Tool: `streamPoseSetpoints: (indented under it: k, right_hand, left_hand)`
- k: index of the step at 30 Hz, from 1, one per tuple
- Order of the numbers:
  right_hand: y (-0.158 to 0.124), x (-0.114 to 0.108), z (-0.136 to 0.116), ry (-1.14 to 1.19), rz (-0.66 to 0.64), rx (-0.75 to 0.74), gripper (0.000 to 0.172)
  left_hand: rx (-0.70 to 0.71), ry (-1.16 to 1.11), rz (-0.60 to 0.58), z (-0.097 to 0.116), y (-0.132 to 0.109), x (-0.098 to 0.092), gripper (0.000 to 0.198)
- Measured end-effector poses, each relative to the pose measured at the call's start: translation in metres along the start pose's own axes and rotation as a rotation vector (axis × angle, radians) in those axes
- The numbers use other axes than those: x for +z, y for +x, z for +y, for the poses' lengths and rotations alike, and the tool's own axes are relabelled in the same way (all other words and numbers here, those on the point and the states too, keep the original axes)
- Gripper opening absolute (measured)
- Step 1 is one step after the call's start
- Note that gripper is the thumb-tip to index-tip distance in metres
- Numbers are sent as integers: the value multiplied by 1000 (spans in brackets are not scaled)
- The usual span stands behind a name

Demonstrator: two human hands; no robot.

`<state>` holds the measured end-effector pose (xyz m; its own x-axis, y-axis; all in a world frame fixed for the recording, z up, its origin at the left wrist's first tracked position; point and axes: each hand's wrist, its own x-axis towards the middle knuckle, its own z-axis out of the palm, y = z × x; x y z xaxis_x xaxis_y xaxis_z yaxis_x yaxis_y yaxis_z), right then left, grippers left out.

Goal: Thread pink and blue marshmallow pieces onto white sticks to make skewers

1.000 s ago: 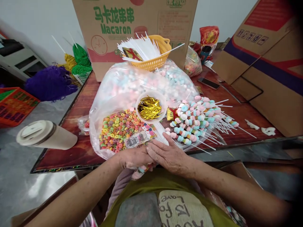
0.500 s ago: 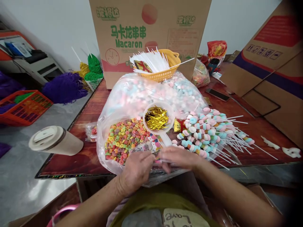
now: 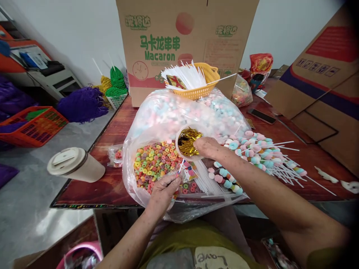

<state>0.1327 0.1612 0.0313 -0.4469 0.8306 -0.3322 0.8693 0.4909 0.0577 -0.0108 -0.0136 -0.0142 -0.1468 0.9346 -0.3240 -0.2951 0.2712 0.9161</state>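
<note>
My left hand [image 3: 164, 188] is closed in a pinch around a white stick [image 3: 181, 166], whose tip points up past the fingertips. Whatever is on the stick's lower end is mostly hidden by the hand. My right hand [image 3: 208, 147] reaches into a round white tub and its fingers are closed on gold twist ties [image 3: 188, 141]. Under the left hand, colourful cereal rings [image 3: 153, 160] fill an open clear plastic bag [image 3: 129, 168]. Bare white sticks [image 3: 206, 177] and a printed packet [image 3: 190, 170] lie beside the rings.
Marshmallow skewers [image 3: 259, 149] are piled on the right. Behind, a big bag of marshmallows [image 3: 168, 108] supports a yellow basket [image 3: 209, 76] of sticks against a carton [image 3: 157, 22]. A lidded cup [image 3: 81, 164] stands left; a phone [image 3: 262, 116] lies at right.
My right hand has moved from beside the left hand up to the gold twist ties. My left hand stays low, the stick tip now showing. The view has shifted slightly.
</note>
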Motion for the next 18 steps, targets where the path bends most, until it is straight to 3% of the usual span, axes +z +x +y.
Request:
streamPoseSetpoints:
  k: [2,4,9,11,14,15,18]
  right_hand:
    - [-5,-6,9,63,34,-6,12]
    - [-9,-8,18,146,93,-22,16]
    - [-17,-3,24,406,224,-105,25]
    - [-33,1,12,529,252,-182,31]
    - [-75,10,-19,658,295,-258,33]
    - [-88,14,-30,677,322,-241,34]
    - [-104,28,-46,841,395,-116,38]
  left_hand:
    - [-7,-1,-65,-1,0,4,34]
    - [-30,-6,-111,0,-2,8,34]
    - [-88,-44,-6,12,0,10,36]
    - [-100,-60,25,19,6,12,38]
    - [-29,-81,-47,25,10,19,36]
    - [6,-80,-87,25,10,22,36]
    - [29,79,-51,19,17,28,38]
